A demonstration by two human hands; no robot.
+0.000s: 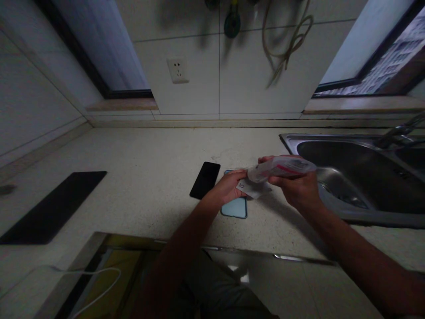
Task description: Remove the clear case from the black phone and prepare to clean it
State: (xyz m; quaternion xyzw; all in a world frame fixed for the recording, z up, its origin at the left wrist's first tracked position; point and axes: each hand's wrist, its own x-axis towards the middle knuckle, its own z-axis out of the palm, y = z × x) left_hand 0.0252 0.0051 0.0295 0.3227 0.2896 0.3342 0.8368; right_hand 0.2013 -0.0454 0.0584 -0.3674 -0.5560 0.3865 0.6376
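My right hand is closed around a translucent plastic bottle with pink-red markings, tilted on its side with its narrower end to the left. That end touches or nearly touches a white sheet, cloth or paper, with dark printed marks. My left hand pinches this sheet by its left side. Beneath it on the counter lies a light-blue phone or phone case with a dark edge, partly covered by my left hand and the sheet. A black phone lies just left of it, face up.
The speckled counter runs along a tiled wall with a socket and a hanging hose. To the right is a steel sink with a faucet. A black panel and a white cable are at left.
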